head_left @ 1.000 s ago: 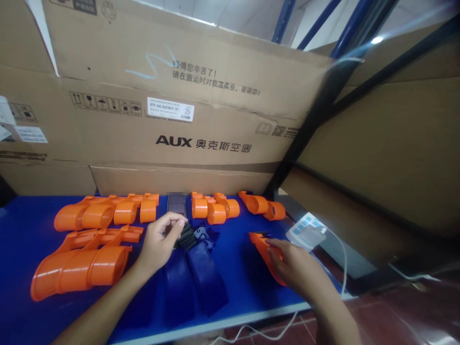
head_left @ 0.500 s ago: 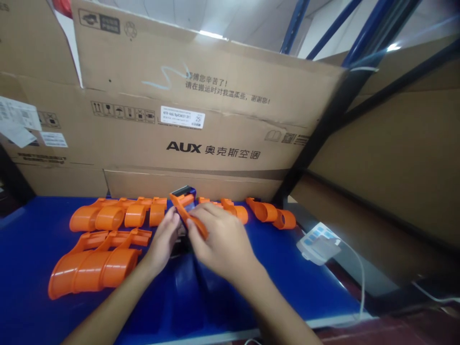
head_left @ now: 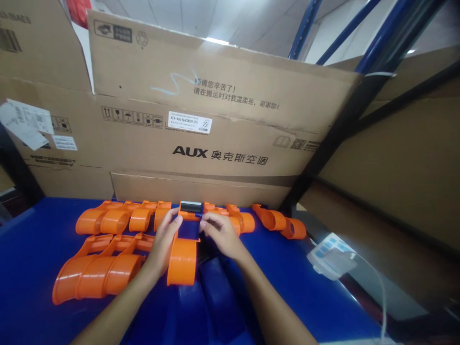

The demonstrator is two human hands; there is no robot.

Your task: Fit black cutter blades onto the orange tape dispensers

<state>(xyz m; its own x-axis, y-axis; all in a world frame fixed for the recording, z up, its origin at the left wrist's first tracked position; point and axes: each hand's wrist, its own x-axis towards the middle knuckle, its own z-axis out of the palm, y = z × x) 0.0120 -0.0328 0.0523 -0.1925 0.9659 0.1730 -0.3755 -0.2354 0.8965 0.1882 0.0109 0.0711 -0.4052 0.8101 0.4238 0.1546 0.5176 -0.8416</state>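
An orange tape dispenser point(head_left: 182, 261) with a black roller and a pale toothed strip at its top is held over the blue table. My left hand point(head_left: 166, 239) is closed around its left side, thumb near the roller. On the right side, the fingers of my right hand point(head_left: 220, 232) pinch the dispenser's edge by a small blue part. Below the hands lie dark blue curved pieces point(head_left: 219, 287), partly hidden by the dispenser and my forearms.
Several more orange dispensers stand in a back row point(head_left: 115, 220) and a front-left group point(head_left: 97, 275); others point(head_left: 275, 220) lie at the back right. A cardboard wall point(head_left: 143, 153) closes off the back. A white power strip point(head_left: 332, 254) with a cable is at right.
The tape dispenser has turned from a tilted, edge-on position to upright, its drum now facing me. My right hand has moved from across it to its right side. The view has shifted slightly.
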